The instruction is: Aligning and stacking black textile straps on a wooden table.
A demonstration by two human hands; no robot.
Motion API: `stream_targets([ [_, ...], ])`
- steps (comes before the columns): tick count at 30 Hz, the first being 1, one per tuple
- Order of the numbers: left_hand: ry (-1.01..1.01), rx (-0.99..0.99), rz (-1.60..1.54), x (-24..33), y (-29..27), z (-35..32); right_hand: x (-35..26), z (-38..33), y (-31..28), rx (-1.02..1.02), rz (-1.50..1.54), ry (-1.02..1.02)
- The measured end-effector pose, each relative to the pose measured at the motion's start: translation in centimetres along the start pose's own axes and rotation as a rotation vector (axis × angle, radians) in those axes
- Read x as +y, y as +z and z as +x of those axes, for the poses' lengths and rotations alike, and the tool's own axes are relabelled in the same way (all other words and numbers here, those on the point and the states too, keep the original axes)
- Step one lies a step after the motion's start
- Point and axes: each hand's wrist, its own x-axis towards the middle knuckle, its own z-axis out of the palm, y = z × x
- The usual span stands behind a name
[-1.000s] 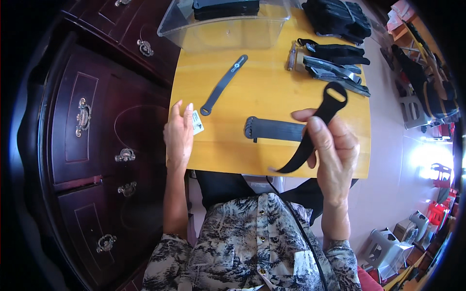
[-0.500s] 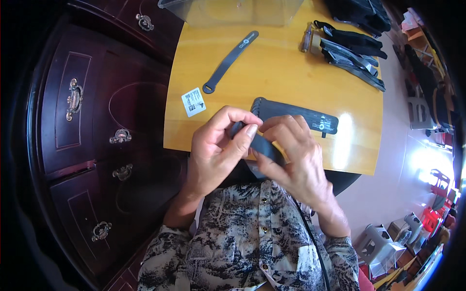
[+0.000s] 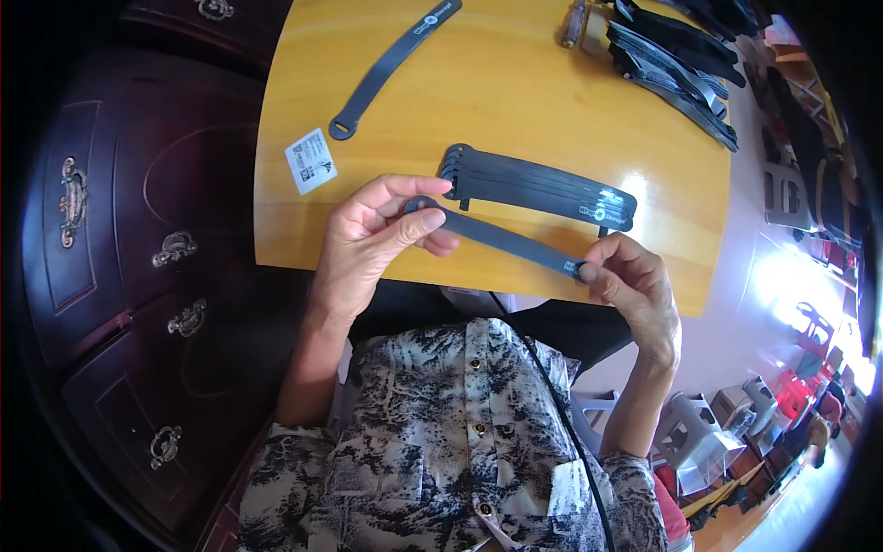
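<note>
A dark grey strap (image 3: 510,241) is stretched between my two hands above the table's near edge. My left hand (image 3: 382,225) pinches its rounded, slotted end between thumb and fingers. The other end, with pale print on it, is pinched by my right hand (image 3: 635,285). Just beyond lies a fanned stack of similar straps (image 3: 543,189), their slotted ends to the left. Farther off to the left, a single strap (image 3: 386,74) lies slantwise, slot toward me. A white printed label (image 3: 311,161) sits beside its near end.
At the table's far right lies a heap of black and grey straps (image 3: 676,78), with a small screwdriver-like tool (image 3: 572,26) beside it. Dark wooden drawers (image 3: 110,202) stand along the left of the yellow table (image 3: 515,101). Plastic stools (image 3: 690,428) stand on the floor at right.
The strap, bent between my close-together hands before, is now drawn out nearly straight. My right hand has moved right, away from my left. The view has shifted, so the table sits higher.
</note>
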Motion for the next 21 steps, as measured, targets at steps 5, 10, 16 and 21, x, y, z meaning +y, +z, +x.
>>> stream_targets([
  [5, -0.096, 0.041, 0.042, -1.3, 0.0, 0.1, 0.7, 0.4, -0.3, 0.139, -0.025, 0.07],
  [10, -0.092, 0.093, 0.22, -1.5, -0.4, 0.0, 1.3, 0.2, -0.4, 0.316, -0.082, 0.017],
  [16, -0.063, 0.065, 0.112, -1.9, -0.4, 0.1, 1.8, -0.2, -0.9, 0.322, -0.059, -0.024],
  [21, -0.048, -0.005, 0.094, -2.6, -0.4, 0.0, 1.5, -0.7, -1.1, 0.337, -0.04, -0.038],
])
